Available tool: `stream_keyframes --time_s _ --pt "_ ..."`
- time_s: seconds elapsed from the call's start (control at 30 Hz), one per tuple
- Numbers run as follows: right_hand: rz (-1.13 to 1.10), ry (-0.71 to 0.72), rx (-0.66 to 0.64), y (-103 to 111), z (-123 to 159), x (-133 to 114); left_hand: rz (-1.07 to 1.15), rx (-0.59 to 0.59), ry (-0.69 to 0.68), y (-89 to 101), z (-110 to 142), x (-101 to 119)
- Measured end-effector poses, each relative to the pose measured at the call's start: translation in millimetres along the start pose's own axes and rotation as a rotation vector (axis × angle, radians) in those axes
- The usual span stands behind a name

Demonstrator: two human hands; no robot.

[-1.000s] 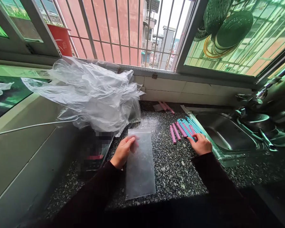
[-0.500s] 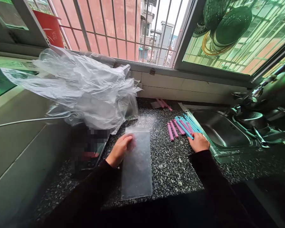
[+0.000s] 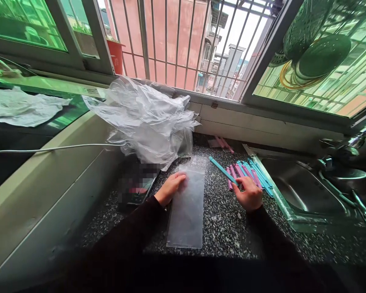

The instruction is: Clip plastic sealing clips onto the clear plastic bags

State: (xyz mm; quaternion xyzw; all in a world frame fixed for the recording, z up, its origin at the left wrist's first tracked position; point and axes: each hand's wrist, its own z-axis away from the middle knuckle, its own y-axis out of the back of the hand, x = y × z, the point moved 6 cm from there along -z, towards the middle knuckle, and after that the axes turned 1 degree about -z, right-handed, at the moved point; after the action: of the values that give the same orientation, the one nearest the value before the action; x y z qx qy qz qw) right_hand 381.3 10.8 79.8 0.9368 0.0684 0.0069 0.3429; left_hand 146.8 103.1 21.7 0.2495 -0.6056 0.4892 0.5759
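My left hand (image 3: 172, 188) pinches the upper left edge of a frosted clear plastic bag (image 3: 187, 215), thumb on its front; the bag hangs over the speckled counter. In my right hand (image 3: 249, 194) is a slim blue plastic stick (image 3: 221, 169), gripped by its near end and pointing up and to the left. What kind of article the stick is, I cannot tell. Beside and beyond that hand lies a pile of similar pink sticks (image 3: 229, 179) and blue sticks (image 3: 262, 175). Further back, a few more pink pieces (image 3: 224, 143) lie close to the wall.
A large heap of clear plastic bags (image 3: 152, 122) stands at the back left. Near it lies a dark, partly blurred device (image 3: 137, 195). A white cable (image 3: 64, 147) runs in from the left. At the right is a metal sink (image 3: 295, 183) with a raised rim.
My right hand has lifted a blue stick off the pile and brought it left, towards the bag. My left hand still holds the bag. The camera view has turned to the left.
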Motion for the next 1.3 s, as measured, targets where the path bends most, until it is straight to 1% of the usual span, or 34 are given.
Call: stream_keyframes --time_s 0.1,0.17,0.23,0.3,0.47,0.57,0.63,0.67,0.73,0.83,0.9,0.97,1.07,1.17,1.3 --pt "-0.178 0.073 -0.012 -1 -18 -35 0.004 0.000 -0.005 2.4 -3 -2" --pt "-0.258 0.118 -0.041 -6 -23 -54 0.024 -0.004 -0.003 3.4 -5 -4" --pt "-0.319 0.140 -0.063 -14 -23 -68 0.053 -0.008 0.000 3.7 -6 -5" --pt "-0.373 0.131 -0.067 -22 -18 -75 0.071 -0.013 0.005 3.4 -7 -5" --pt "-0.435 0.117 -0.131 -36 -2 -78 0.034 0.011 0.037 3.2 -2 -3" --pt "-0.435 0.131 -0.166 -35 0 -80 -0.032 -0.010 0.029 1.0 3 1" --pt "-0.451 0.156 -0.179 -33 -1 -82 -0.069 -0.002 0.020 1.4 5 4" --pt "-0.461 0.163 -0.178 -32 -2 -83 -0.064 0.020 0.015 2.9 5 5" --pt "-0.485 0.148 -0.160 -29 -4 -80 0.014 0.098 -0.001 8.2 5 9" --pt "-0.517 0.067 -0.134 -28 -7 -70 0.177 0.226 -0.011 17.5 5 12" --pt "-0.534 0.016 -0.145 -29 -7 -63 0.213 0.252 0.005 20.0 4 12" --pt "-0.555 -0.020 -0.158 -30 -8 -58 0.188 0.222 0.023 19.0 3 11" --pt "-0.613 -0.018 -0.168 -29 -7 -59 0.122 0.154 0.016 15.0 3 7" --pt "-0.635 0.042 -0.211 -29 -6 -69 0.045 0.097 0.005 8.7 4 4" --pt "-0.543 0.129 -0.268 -33 -2 -80 -0.046 0.015 0.015 -0.4 6 1"
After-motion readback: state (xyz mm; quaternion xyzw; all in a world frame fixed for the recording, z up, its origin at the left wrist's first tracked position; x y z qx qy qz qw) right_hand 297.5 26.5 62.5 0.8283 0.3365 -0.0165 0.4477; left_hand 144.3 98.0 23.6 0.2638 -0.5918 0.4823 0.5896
